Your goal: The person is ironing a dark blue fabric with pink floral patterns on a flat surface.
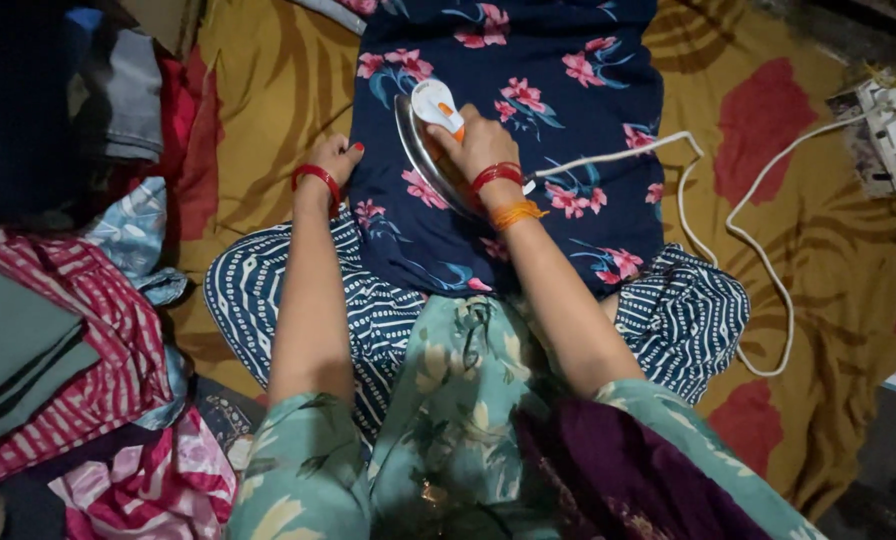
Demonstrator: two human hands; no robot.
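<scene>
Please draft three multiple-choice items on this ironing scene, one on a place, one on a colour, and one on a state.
1. Where does the left hand rest?
A. On the left edge of the dark blue flowered cloth
B. On the power strip
C. On the pile of folded clothes

2. What colour is the iron's cord?
A. Black
B. White
C. Red

3. What is the right hand doing?
A. Lying open and flat on the bedsheet
B. Pulling a plug
C. Closed around the handle of the iron

Answers:
1. A, since the fingers press the cloth's edge beside the iron.
2. B, since a white cord loops over the yellow sheet toward the power strip.
3. C, since the fingers wrap the white and orange handle while the iron sits on the cloth.
</scene>
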